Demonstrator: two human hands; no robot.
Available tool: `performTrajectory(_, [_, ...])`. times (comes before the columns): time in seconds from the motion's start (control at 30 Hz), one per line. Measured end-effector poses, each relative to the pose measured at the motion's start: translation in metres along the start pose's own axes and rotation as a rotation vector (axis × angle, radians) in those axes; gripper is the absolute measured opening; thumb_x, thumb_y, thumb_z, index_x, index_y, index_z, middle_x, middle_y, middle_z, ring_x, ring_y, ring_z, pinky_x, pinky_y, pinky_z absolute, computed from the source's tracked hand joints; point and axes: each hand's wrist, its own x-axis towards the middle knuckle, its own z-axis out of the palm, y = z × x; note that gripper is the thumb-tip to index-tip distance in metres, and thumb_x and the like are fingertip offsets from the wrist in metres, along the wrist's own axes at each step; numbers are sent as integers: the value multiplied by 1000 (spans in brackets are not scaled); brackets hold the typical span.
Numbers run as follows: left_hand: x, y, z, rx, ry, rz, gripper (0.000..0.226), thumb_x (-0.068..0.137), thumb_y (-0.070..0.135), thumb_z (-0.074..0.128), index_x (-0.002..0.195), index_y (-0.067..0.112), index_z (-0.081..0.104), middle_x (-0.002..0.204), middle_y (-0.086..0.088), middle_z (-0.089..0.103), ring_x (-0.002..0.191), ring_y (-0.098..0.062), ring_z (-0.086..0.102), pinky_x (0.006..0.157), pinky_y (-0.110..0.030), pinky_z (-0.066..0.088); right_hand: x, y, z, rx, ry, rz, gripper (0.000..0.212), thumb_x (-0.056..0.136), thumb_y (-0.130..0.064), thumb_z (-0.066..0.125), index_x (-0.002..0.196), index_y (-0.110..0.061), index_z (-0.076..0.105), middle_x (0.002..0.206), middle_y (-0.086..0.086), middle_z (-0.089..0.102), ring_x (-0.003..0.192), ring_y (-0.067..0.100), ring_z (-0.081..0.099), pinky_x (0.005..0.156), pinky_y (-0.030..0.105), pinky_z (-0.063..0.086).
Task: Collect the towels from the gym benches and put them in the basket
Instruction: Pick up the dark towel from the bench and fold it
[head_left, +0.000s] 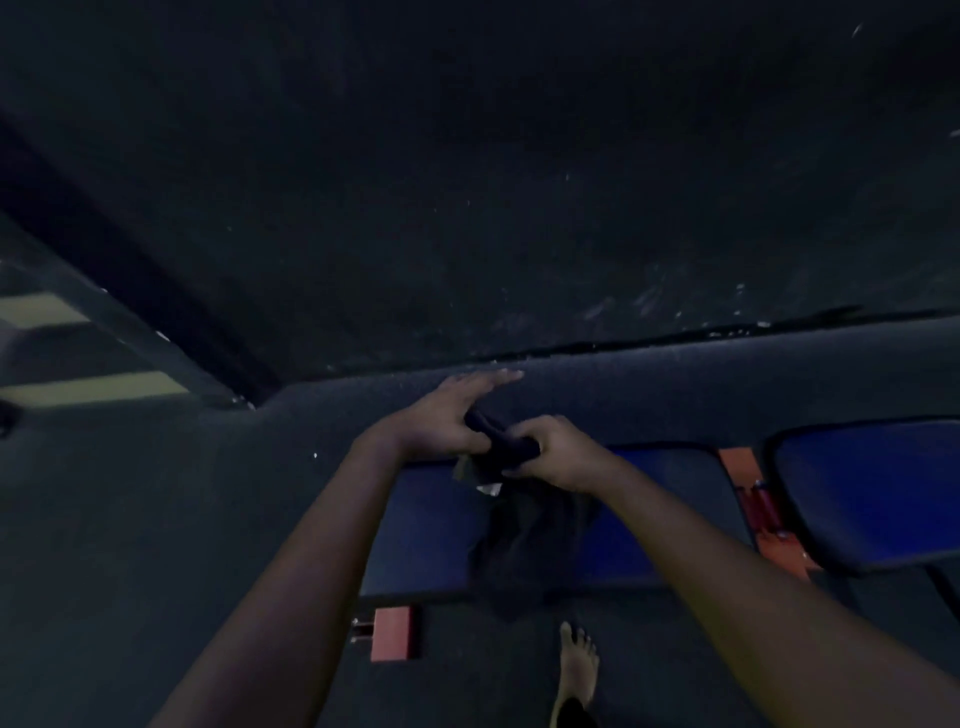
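Observation:
A dark towel (524, 540) hangs from both my hands above a blue padded gym bench (421, 530). My right hand (556, 452) is closed around the bunched top of the towel. My left hand (447, 415) pinches the same bunched end between thumb and palm, with its fingers stretched out forward. The towel's lower part drapes down over the bench's middle and front edge. A small pale tag shows near its top. No basket is in view.
A second blue bench pad (872, 493) lies to the right, joined by an orange-red frame (763, 509). An orange-red bench foot (395, 634) sticks out on the dark floor. My bare foot (576, 670) stands in front. A dark wall rises behind; yellow-striped steps (78, 384) are at left.

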Motion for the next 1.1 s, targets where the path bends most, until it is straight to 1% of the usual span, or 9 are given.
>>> performTrajectory(0.07, [-29,39,-25,166,-7,-27,70,72,29,64,139,39,44,130,6,49,132,-15,31,110,-37,32,-23,-40,-14,-104,56,-33,15,72,-21,84,82,-17,73,78,-4,71,71,4,63,63,23,47])
performTrajectory(0.17, [-62,80,-50,443,-55,-82,26,85,41,64,109,32,58,97,8,52,112,-17,38,101,-43,33,-54,-89,-33,-200,161,-74,19,67,-22,87,77,-24,70,76,-5,69,74,8,64,62,23,48])
performTrajectory(0.27, [-92,113,-68,576,38,-78,13,95,40,51,95,29,57,96,4,56,114,-21,41,100,-48,29,-89,-130,-54,-291,309,-94,28,65,-27,88,72,-27,61,79,-7,67,77,7,61,58,15,41])
performTrajectory(0.37, [-119,144,-90,600,206,-47,13,98,34,45,90,29,54,95,6,57,108,-17,45,97,-49,30,-122,-155,-73,-367,354,-47,33,63,-36,89,71,-28,58,80,-7,65,76,8,59,56,19,40])
performTrajectory(0.5, [-150,181,-124,499,351,-59,12,96,29,49,86,25,56,92,-2,59,87,-21,59,80,-42,53,-155,-165,-99,-443,328,34,37,63,-41,89,92,-27,71,92,-6,71,88,12,65,70,26,52])
performTrajectory(0.57, [-164,191,-138,519,450,-79,14,95,28,48,84,27,56,91,-3,59,82,-21,59,77,-43,54,-169,-165,-111,-471,353,62,44,62,-41,89,100,-25,74,98,-3,74,93,14,68,81,32,57])
performTrajectory(0.73, [-188,196,-155,510,726,-179,17,95,25,41,93,32,57,100,-6,62,86,-27,57,79,-41,52,-193,-160,-138,-390,431,117,33,65,-38,88,93,-27,73,96,-3,72,91,14,67,84,35,57])
performTrajectory(0.9, [-216,182,-154,326,1023,-333,45,80,9,34,103,34,63,102,-10,58,86,-35,61,76,-44,57,-210,-144,-162,-273,578,91,23,76,-38,82,83,-19,72,88,0,71,87,16,66,72,31,53])
performTrajectory(1.1, [-236,180,-155,164,1189,-440,37,78,5,42,103,15,69,111,-18,59,96,-38,60,83,-42,55,-201,-154,-151,62,982,-11,20,86,-30,72,80,-13,67,79,1,66,73,15,62,63,31,51])
